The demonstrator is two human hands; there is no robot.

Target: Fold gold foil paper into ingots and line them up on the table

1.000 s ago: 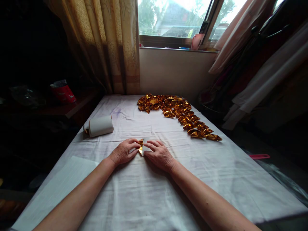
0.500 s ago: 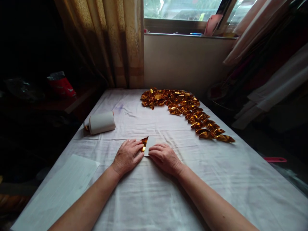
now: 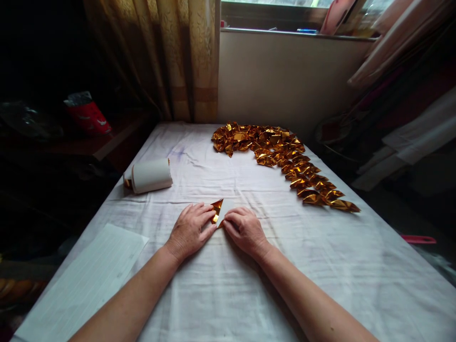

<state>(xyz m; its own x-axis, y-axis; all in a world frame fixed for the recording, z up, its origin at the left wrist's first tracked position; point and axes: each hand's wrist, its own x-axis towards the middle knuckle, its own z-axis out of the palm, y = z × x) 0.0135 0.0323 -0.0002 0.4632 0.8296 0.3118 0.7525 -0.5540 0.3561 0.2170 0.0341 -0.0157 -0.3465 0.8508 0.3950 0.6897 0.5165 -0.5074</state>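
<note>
Between my hands a small sheet of gold and white paper [image 3: 221, 210] lies on the white cloth. Its left part is folded over, showing gold. My left hand [image 3: 190, 229] rests flat with spread fingers on that folded gold part. The fingers of my right hand [image 3: 245, 231] are pinched on the lower right corner, where a bit of gold shows under the fingertips. Several folded gold foil pieces [image 3: 263, 142] form a curved row at the back right. A white roll of paper [image 3: 151, 175] lies at the left.
A pale sheet [image 3: 85, 280] lies on the cloth-covered table [image 3: 199, 304] at the near left. A red container [image 3: 89, 118] stands on a dark side surface. Behind the table are a gold curtain [image 3: 178, 57] and a wall; clothes [image 3: 420, 123] hang at the right.
My right hand has lifted and turned in the paper's lower right corner, so gold now shows there. The view has tilted slightly downward.
</note>
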